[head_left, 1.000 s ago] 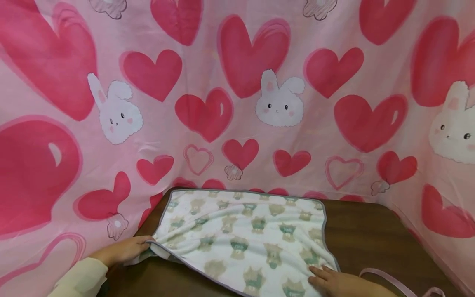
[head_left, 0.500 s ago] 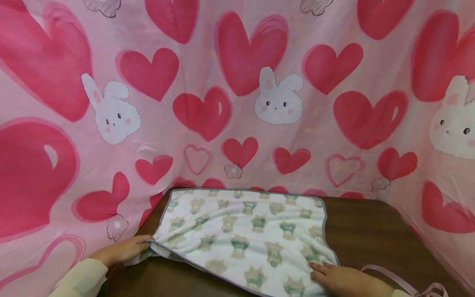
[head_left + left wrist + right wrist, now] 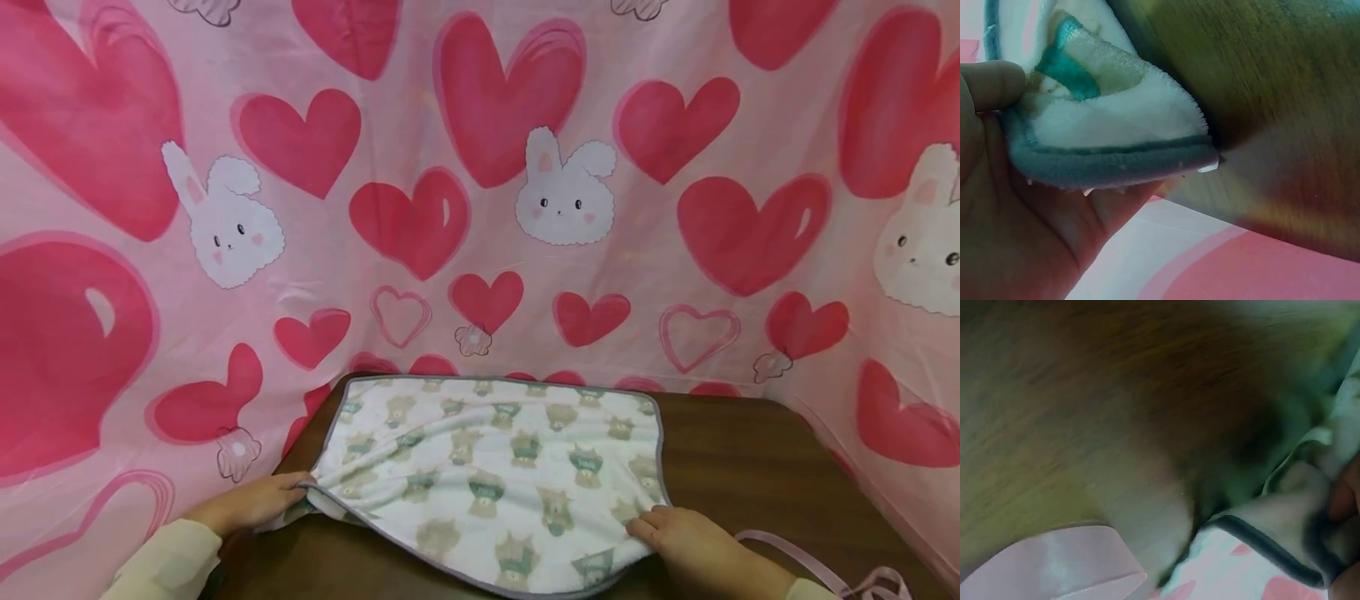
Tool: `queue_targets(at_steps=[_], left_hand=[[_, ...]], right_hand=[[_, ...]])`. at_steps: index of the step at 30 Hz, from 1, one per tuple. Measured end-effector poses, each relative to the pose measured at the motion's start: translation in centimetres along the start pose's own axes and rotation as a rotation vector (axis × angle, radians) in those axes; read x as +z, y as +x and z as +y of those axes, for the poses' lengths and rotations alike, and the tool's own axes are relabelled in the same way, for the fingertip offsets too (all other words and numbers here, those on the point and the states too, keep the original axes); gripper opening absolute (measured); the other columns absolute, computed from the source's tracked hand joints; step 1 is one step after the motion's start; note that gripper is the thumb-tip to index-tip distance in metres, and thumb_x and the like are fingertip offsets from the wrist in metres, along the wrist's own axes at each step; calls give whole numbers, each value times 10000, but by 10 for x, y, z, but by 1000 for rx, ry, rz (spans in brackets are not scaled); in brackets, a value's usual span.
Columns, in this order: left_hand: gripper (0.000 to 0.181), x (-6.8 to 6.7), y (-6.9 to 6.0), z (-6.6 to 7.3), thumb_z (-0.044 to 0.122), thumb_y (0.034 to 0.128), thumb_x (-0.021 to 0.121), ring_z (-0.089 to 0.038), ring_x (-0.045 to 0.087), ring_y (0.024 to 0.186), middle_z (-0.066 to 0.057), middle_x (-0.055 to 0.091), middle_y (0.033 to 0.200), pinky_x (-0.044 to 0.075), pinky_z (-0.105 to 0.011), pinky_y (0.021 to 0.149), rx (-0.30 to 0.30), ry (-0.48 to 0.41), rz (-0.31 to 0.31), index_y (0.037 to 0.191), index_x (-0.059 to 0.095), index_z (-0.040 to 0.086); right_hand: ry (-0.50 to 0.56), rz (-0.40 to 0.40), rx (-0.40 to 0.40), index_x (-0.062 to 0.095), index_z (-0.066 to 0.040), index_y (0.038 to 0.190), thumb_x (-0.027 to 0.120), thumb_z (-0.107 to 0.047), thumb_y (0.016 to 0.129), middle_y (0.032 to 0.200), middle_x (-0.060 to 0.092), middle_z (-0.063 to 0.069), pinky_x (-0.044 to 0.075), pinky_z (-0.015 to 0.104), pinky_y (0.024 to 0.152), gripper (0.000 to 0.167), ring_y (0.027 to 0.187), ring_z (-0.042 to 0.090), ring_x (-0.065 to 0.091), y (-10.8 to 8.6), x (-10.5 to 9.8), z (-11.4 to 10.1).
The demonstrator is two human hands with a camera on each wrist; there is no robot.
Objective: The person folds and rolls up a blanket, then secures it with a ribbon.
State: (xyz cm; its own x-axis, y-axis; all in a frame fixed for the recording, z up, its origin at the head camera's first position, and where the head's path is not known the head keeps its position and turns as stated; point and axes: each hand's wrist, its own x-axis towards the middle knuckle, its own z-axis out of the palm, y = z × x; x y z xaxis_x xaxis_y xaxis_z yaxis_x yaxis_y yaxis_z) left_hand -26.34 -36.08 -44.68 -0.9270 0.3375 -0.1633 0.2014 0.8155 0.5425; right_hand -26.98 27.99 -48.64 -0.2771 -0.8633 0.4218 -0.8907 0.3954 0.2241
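Note:
A white plush towel (image 3: 480,467) with a bear print and grey trim lies over the brown table, rumpled, its near edge curving up off the tabletop. At its near left corner my left hand (image 3: 255,502) holds the grey-trimmed edge. In the left wrist view the thumb of the left hand (image 3: 1016,181) presses on the towel (image 3: 1122,119), with the palm and fingers beneath. My right hand (image 3: 693,542) pinches the towel's right edge near the front. The right wrist view shows only part of the right hand (image 3: 1347,506) at the border, beside a blurred towel fold (image 3: 1272,544).
A pale pink strap (image 3: 795,558) lies on the table (image 3: 750,467) by my right forearm, and also shows in the right wrist view. Pink cloth (image 3: 645,267) with hearts and rabbits hangs behind and at both sides of the table.
My right hand has gone from lying flat on the towel to pinching its right edge, lifting that side a little. The left hand has kept its hold in nearly the same place.

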Motion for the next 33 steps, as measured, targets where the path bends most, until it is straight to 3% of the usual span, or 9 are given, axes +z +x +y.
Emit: queue_targets(at_steps=[7, 12, 14, 17, 21, 24, 28, 31, 33], left_hand=[[264, -8, -3, 2, -33, 882, 455, -228, 494, 904, -36, 543, 950, 416, -372, 764, 76, 35, -68, 1009, 634, 114], [289, -23, -8, 18, -95, 783, 452, -186, 479, 756, -12, 508, 791, 424, -310, 625, 58, 102, -12, 901, 632, 98], [278, -30, -11, 25, -92, 778, 469, -192, 472, 726, -21, 507, 774, 443, -319, 580, -1, 129, 22, 890, 631, 104], [247, -40, -15, 33, -62, 784, 536, -192, 479, 736, -17, 525, 793, 460, -328, 585, -72, 181, 77, 900, 638, 131], [195, -51, -19, 37, -42, 770, 605, -180, 487, 715, -7, 517, 757, 460, -326, 598, -72, 231, 134, 856, 620, 132], [160, -57, -23, 39, -30, 779, 627, -178, 483, 685, -5, 497, 724, 458, -322, 573, -83, 247, 147, 829, 607, 120], [121, -57, -27, 40, -21, 801, 631, -199, 484, 624, -33, 495, 702, 462, -320, 500, -138, 181, 107, 830, 625, 96], [116, -53, -27, 40, -21, 809, 637, -216, 497, 608, -55, 503, 710, 466, -324, 480, -195, 111, 55, 842, 635, 89], [127, -50, -26, 39, -33, 802, 636, -222, 503, 626, -61, 505, 721, 470, -327, 497, -218, 93, 24, 847, 633, 86]], right_hand=[[93, -67, 27, 606, -180, 1102, 771, -67, 569, 914, 522, -143, 405, 162, 513, 569, 688, -35, 497, -2, -2, -1], [63, -67, 39, 619, -100, 1127, 757, -15, 534, 884, 522, -93, 362, 155, 454, 615, 597, -56, 412, -2, -12, -2], [27, -33, 54, 620, -73, 1125, 746, -34, 536, 895, 554, -75, 400, 177, 463, 604, 600, -40, 459, -1, -20, 0], [-43, 68, 66, 627, -82, 1073, 616, -102, 683, 898, 573, -73, 445, 227, 489, 390, 634, 21, 546, 3, -33, 5], [-105, 219, 59, 595, -141, 887, 377, -172, 823, 839, 509, -100, 416, 236, 491, 229, 638, 52, 518, 7, -45, 11], [-60, 258, 111, 566, -182, 820, 479, -95, 765, 822, 475, -131, 387, 209, 522, 135, 656, 26, 464, 6, -51, 11], [57, 201, 278, 629, -200, 899, 653, 34, 611, 889, 585, -174, 429, 165, 606, 372, 732, -9, 534, -1, -56, 5], [112, 98, 364, 652, -222, 986, 755, -6, 671, 922, 631, -181, 463, 169, 645, 395, 767, -32, 555, -7, -57, 0], [125, 17, 364, 647, -222, 1034, 800, -187, 765, 939, 637, -172, 482, 203, 643, 312, 794, -38, 557, -9, -55, -2]])
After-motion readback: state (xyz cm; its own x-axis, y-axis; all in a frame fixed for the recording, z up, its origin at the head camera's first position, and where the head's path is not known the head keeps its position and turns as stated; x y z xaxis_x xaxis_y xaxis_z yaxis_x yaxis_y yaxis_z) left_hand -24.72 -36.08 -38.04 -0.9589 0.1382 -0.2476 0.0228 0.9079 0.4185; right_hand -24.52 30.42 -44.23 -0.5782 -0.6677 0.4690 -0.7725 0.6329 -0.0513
